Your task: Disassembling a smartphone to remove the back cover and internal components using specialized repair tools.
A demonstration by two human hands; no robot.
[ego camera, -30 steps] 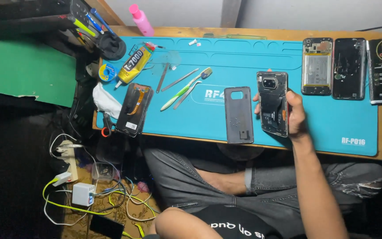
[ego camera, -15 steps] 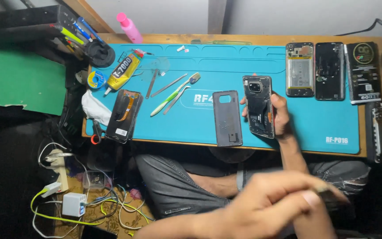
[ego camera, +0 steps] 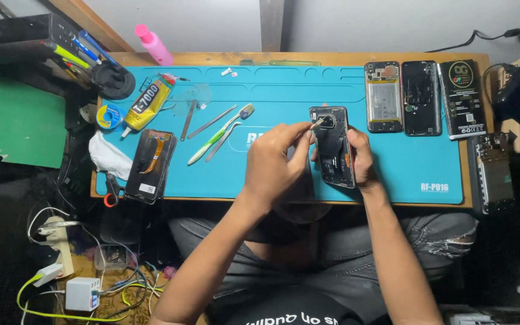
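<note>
Since half a second ago, our left hand (ego camera: 275,162) has risen to the opened phone (ego camera: 332,147), pinching a small swab-like tool (ego camera: 317,124) at its camera corner. Our right hand (ego camera: 359,159) grips the phone's edge, apparently steadying it tilted above the blue mat (ego camera: 392,174) on the table (ego camera: 332,58).

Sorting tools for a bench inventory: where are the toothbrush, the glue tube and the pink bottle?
toothbrush (ego camera: 215,139): head view, middle of its green handle.
glue tube (ego camera: 145,107): head view, yellow body.
pink bottle (ego camera: 154,46): head view, its side below the cap.
</note>
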